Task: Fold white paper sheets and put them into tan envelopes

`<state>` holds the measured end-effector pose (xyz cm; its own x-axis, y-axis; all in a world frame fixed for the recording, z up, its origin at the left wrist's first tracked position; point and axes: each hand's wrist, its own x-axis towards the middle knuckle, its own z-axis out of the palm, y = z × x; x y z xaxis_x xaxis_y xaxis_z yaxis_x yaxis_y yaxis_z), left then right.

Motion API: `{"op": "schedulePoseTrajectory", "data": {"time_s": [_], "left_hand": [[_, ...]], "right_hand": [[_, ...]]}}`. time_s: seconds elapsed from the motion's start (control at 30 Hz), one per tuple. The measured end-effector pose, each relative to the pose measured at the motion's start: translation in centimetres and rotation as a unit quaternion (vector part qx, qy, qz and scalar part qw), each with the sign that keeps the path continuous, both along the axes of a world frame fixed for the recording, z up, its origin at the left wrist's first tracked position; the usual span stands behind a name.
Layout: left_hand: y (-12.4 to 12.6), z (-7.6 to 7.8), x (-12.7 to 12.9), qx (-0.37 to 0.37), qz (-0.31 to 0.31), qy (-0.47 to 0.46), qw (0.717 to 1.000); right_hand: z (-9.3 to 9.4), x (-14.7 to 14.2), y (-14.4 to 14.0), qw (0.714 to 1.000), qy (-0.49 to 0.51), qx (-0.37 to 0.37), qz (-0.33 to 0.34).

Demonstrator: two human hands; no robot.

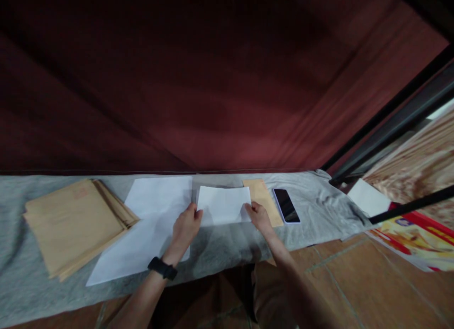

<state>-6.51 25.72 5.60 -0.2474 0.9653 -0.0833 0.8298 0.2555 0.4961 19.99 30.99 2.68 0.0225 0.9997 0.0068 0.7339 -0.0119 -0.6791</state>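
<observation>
A white sheet of paper [224,203], which looks folded, is held between my two hands above the grey cloth. My left hand [186,226] pinches its left edge, thumb on top. At its right edge, my right hand [260,217] grips the paper the same way. Larger white sheets [156,225] lie flat to the left, partly behind my left hand. On the right, a brown envelope [266,201] lies on the cloth, partly covered by the held paper and my right hand.
Several brown envelopes [76,225] are stacked at the left, overlapping the white sheets. A phone [286,206] lies right of the single envelope. Grey cloth [319,211] covers the narrow surface, backed by a dark red curtain [220,107]. Black bars [397,102] and a colourful box [414,239] stand at right.
</observation>
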Motion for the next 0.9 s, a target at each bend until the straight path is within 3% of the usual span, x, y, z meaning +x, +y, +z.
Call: {"op": "schedulePoseTrajectory", "data": {"time_s": [0.23, 0.53, 0.9], "left_hand": [[-0.4, 1.2, 1.2, -0.051, 0.023, 0.133, 0.989], [-0.1, 1.5, 1.3, -0.082, 0.013, 0.151, 0.985], [0.2, 0.3, 1.8, -0.025, 0.014, 0.199, 0.980]], "right_hand": [[1.1, -1.9, -0.2, 0.979, -0.197, -0.042, -0.026], [1.8, -2.6, -0.5, 0.965, -0.258, -0.044, -0.018], [1.3, -4.1, -0.8, 0.948, -0.317, 0.005, -0.033]]}}
